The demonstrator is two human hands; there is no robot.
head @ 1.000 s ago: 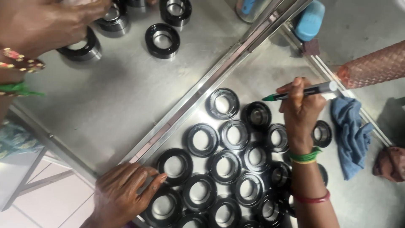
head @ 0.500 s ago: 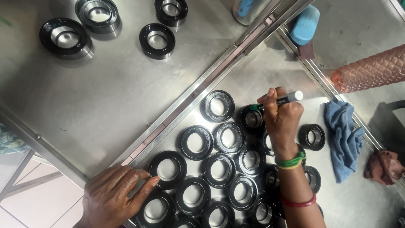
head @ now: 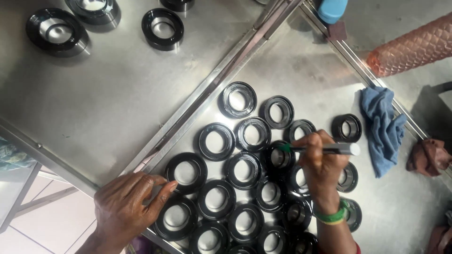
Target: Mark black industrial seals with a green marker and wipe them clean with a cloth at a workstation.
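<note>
Several black rubber rings (head: pixel 243 169) lie flat in rows on a steel table (head: pixel 292 61). My right hand (head: pixel 320 163) grips a silver marker pen (head: pixel 329 149) with a green tip, the tip resting on the rim of one ring (head: pixel 279 157). My left hand (head: pixel 126 204) lies palm down at the table's near edge, fingers spread and touching a ring (head: pixel 186 171) at the front left, holding nothing.
A blue cloth (head: pixel 382 128) lies right of the rings. A brown rag (head: pixel 429 156) and a pink textured roll (head: pixel 412 47) sit further right. Larger black-and-metal rings (head: pixel 56 32) stand on the adjoining steel surface at top left. A blue object (head: pixel 332 9) is at the top edge.
My right hand has come down and left with the marker, from above the rings to a ring's rim. A hand at top left has left the view. My left hand stays put.
</note>
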